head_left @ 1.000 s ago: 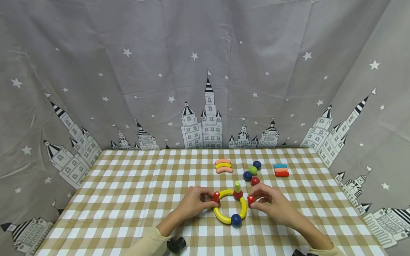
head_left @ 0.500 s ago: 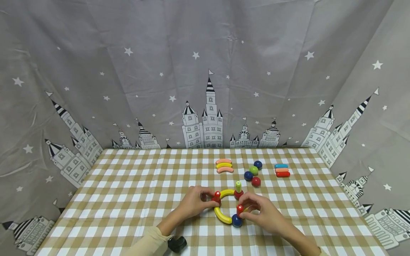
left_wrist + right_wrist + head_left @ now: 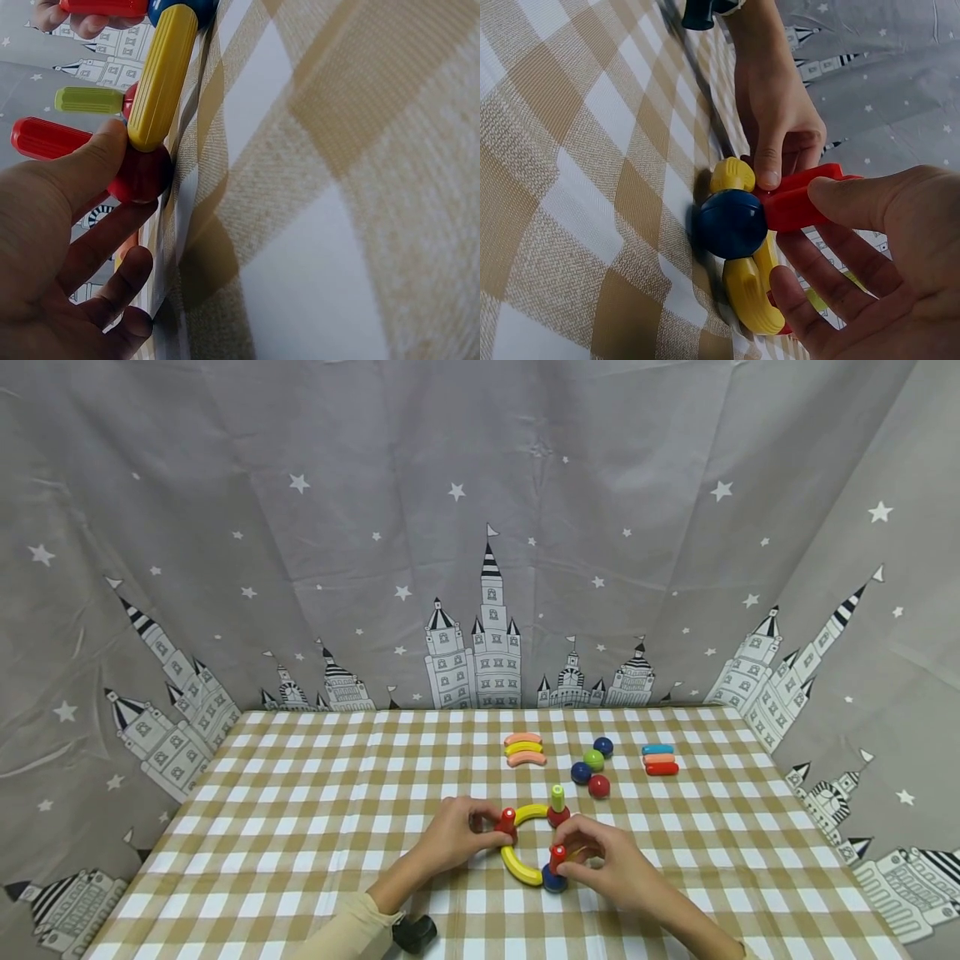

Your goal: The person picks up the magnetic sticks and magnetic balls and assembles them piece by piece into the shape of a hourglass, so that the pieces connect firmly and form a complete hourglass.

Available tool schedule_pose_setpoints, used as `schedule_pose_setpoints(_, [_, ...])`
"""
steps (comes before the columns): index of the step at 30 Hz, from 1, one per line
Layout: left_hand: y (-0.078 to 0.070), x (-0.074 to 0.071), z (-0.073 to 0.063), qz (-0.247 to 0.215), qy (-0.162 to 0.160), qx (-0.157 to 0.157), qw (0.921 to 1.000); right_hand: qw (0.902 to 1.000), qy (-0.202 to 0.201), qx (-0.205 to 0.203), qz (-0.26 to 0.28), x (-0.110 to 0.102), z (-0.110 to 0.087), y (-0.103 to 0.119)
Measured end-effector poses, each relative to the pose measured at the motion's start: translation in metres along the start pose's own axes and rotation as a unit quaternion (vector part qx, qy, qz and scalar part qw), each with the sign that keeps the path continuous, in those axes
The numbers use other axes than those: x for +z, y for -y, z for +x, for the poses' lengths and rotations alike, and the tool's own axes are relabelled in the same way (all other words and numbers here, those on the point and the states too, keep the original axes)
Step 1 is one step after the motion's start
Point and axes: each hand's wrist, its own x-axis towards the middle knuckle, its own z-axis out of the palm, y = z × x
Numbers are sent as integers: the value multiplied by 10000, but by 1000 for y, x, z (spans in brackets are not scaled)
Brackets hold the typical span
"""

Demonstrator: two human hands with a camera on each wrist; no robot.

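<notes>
Curved yellow sticks (image 3: pixel 521 867) and balls lie joined in a ring on the checked cloth. My right hand (image 3: pixel 611 862) pinches a short red stick (image 3: pixel 791 208) between thumb and fingers, its lower end against the blue ball (image 3: pixel 733 223) at the ring's near side. At the left side, my left hand (image 3: pixel 452 837) pinches a red ball (image 3: pixel 142 178) with another red stick (image 3: pixel 49 139) standing on it, thumb where stick and ball meet. A green stick (image 3: pixel 557 797) stands upright on the red ball (image 3: pixel 557 817) at the far side.
Behind the ring lie three curved sticks (image 3: pixel 523 748), several loose balls (image 3: pixel 593 760) and three short straight sticks (image 3: pixel 660 760) towards the right. A grey curtain (image 3: pixel 480 460) with printed castles hangs behind the table. A black device (image 3: pixel 414 933) is at the left wrist.
My right hand has carried the red stick from right of the ring to the left and nearer, onto the blue ball. My left hand has stayed in place.
</notes>
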Motion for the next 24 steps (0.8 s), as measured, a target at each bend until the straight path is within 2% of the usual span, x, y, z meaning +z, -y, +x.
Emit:
schedule_pose_setpoints(12, [-2, -1, -1, 103, -17, 42, 9999, 9999, 91, 15, -132, 2, 1, 2])
schedule_pose_setpoints(17, [-2, -2, 0, 160, 3, 70, 9998, 9997, 156, -119, -147, -4, -1, 3])
schedule_pose_setpoints(22, [-1, -2, -1, 125, 45, 114, 9998, 9993, -29, -253, -266, -15, -2, 1])
schedule_pose_setpoints(24, [-1, -1, -1, 122, 49, 113, 9999, 9989, -183, -180, -397, -20, -2, 0])
